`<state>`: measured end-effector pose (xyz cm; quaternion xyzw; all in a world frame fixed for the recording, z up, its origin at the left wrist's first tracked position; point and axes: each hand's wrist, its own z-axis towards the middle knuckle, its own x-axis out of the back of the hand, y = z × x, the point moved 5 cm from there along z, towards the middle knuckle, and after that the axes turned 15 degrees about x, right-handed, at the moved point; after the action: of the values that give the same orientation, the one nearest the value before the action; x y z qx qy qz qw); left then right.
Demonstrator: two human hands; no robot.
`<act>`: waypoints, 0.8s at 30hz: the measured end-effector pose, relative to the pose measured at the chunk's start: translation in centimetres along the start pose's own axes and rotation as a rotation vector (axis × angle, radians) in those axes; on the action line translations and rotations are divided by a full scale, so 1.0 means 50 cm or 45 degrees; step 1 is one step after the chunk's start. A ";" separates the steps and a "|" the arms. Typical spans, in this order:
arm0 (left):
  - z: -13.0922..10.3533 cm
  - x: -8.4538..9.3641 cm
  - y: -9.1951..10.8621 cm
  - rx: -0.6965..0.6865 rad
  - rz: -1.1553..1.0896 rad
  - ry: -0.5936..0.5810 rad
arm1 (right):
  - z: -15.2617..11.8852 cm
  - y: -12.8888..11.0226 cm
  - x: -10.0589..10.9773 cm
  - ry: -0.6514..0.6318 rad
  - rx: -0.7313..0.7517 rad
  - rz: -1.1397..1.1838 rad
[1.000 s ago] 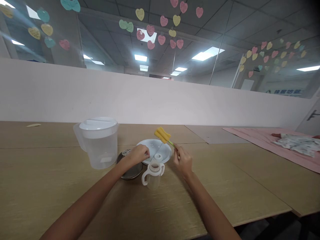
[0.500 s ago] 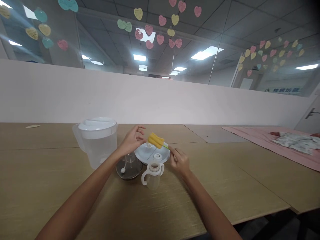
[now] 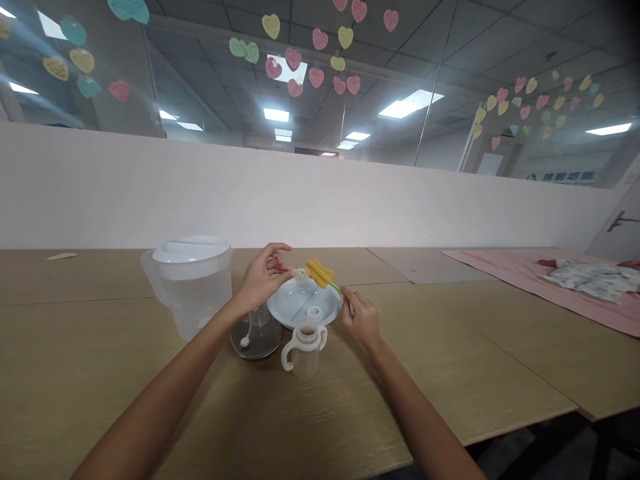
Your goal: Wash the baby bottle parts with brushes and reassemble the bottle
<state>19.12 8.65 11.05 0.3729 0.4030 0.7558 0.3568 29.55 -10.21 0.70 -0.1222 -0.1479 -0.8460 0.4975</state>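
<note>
My left hand (image 3: 265,273) pinches a small translucent bottle nipple (image 3: 301,274) above a white bowl (image 3: 285,309). In my right hand (image 3: 361,320) is the green handle of a bottle brush with a yellow sponge head (image 3: 320,273); the sponge is close to the nipple's right side, and I cannot tell whether they touch. A white ring (image 3: 314,313) lies at the bowl's near edge. Nearer to me stands a clear baby bottle (image 3: 305,360) with two white handles, its mouth uncovered. Left of it, a dark see-through dome-shaped piece (image 3: 257,340) has a white-tipped tube beside it.
A lidded clear pitcher (image 3: 200,293) with water stands on the left of the wooden table (image 3: 200,413). A pink cloth (image 3: 495,270) with a printed garment (image 3: 595,279) on it lies far right. Behind the table runs a low white wall (image 3: 300,200) below glass.
The yellow sponge has come away from the nipple slightly, up and to the right, so more of the nipple shows. Both hands stay near the same place over the bowl.
</note>
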 end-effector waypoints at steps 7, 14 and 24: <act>0.003 0.006 -0.004 -0.071 -0.011 0.120 | 0.003 -0.017 0.004 -0.038 0.169 0.206; 0.006 0.020 -0.004 -0.157 0.168 0.251 | -0.001 -0.012 0.010 0.031 0.155 0.337; 0.000 0.029 0.005 -0.243 0.370 0.371 | 0.001 0.009 0.017 0.155 -0.140 0.428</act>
<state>18.39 9.75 11.69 0.2787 0.3189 0.8798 0.2158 29.53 -11.06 1.08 -0.1210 -0.0486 -0.7635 0.6325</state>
